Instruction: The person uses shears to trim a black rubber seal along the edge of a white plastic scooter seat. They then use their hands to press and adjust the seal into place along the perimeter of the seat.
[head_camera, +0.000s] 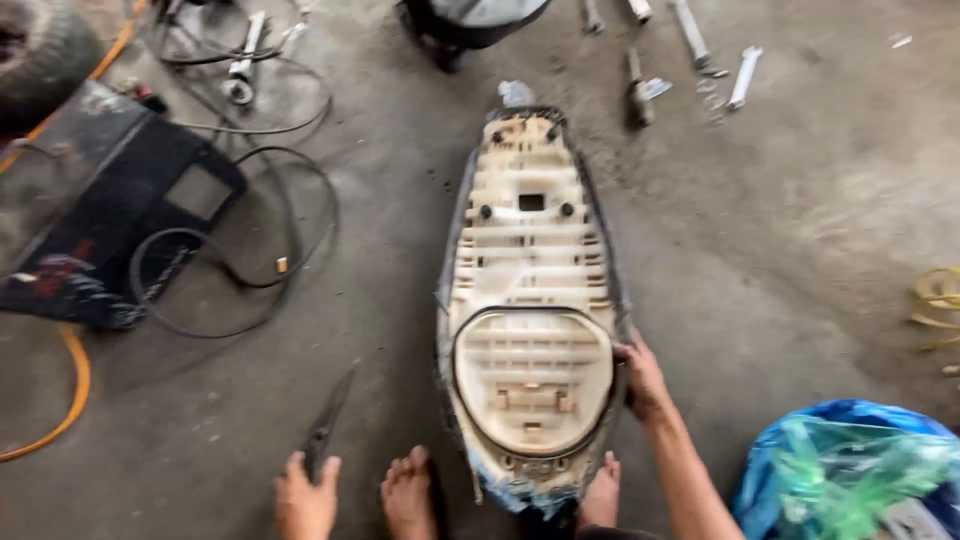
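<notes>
An upturned motorcycle seat (530, 290) lies on the concrete floor, its cream plastic base facing up and its dark cover edge folded around the rim. My right hand (643, 378) grips the seat's right edge near the wide end. My left hand (305, 497) is at the lower left, holding long dark pliers (327, 425) that point up and away from me. My two bare feet (408, 493) rest at the seat's near end.
A dark machine box (100, 205) with black cables (250, 250) sits at left, an orange hose (75, 385) beside it. Wrenches and tools (700, 60) lie at the top. A blue plastic bag (850, 480) is at lower right, a tyre (40, 50) at top left.
</notes>
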